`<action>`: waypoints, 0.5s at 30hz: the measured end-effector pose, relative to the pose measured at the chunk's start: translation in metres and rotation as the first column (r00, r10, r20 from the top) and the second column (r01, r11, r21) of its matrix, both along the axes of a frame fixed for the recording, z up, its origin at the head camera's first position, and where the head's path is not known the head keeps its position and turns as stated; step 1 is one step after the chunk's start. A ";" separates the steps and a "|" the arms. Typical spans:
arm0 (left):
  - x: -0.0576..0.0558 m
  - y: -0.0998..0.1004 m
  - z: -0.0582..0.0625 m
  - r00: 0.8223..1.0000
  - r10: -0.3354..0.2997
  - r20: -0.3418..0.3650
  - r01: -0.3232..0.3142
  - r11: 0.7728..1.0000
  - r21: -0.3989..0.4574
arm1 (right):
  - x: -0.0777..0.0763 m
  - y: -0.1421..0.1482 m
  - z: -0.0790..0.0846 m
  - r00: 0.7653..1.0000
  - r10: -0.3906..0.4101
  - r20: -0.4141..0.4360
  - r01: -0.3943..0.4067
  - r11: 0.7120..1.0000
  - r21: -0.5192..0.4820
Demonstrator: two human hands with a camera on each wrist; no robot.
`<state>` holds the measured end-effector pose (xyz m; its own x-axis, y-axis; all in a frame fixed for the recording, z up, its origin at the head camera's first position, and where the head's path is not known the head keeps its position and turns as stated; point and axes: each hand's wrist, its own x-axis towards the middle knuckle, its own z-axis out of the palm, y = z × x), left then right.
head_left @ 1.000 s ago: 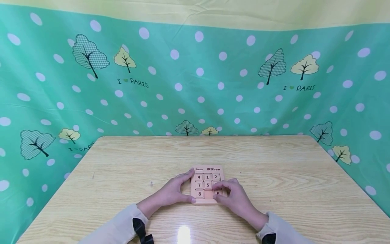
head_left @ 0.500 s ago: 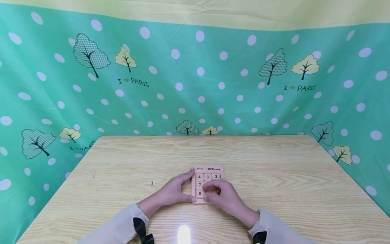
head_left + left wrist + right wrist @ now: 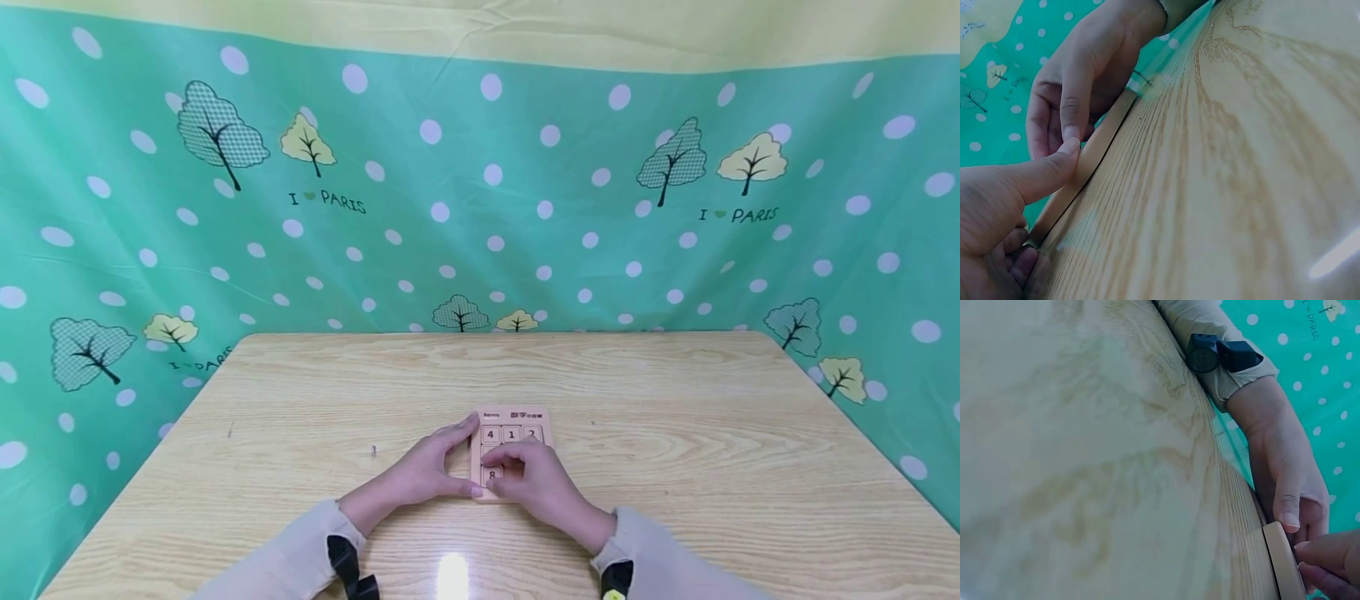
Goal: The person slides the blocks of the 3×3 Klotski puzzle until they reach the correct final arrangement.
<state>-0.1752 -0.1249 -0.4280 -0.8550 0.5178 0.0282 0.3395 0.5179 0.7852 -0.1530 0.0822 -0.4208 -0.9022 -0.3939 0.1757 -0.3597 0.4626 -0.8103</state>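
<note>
A pale pink sliding number puzzle [image 3: 512, 415] lies flat on the table, showing tiles 4, 1, 2 and a partly covered 8. My left hand [image 3: 420, 467] holds its left side, the forefinger at the upper left and the thumb at the near corner. Over the lower tiles is my right hand [image 3: 543, 483], its bent forefinger and thumb pinching at the 8 tile [image 3: 492, 476]. This hand hides most of the middle and right tiles. In both wrist views the puzzle appears edge-on, and the tile faces are hidden.
The wood-grain table [image 3: 337, 392] reaches back to a green dotted curtain [image 3: 480, 167] with printed trees. A tiny dark mark or object [image 3: 373, 451] is left of the puzzle. Black straps or devices [image 3: 348, 567] sit at the sleeves.
My right hand has moved left across the puzzle, from around the 6 tile at the lower right to the 8 tile at the lower left. My left hand stays in place.
</note>
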 end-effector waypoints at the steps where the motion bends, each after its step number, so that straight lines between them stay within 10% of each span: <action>1: 0.000 0.000 0.000 1.000 -0.001 0.001 0.001 1.000 0.000 | 0.000 0.000 0.000 1.000 -0.003 0.000 0.003 1.000 0.001; 15: 0.000 0.000 -0.001 1.000 -0.001 -0.004 0.001 1.000 -0.002 | 0.001 -0.005 0.000 0.999 -0.042 -0.020 0.042 0.999 0.021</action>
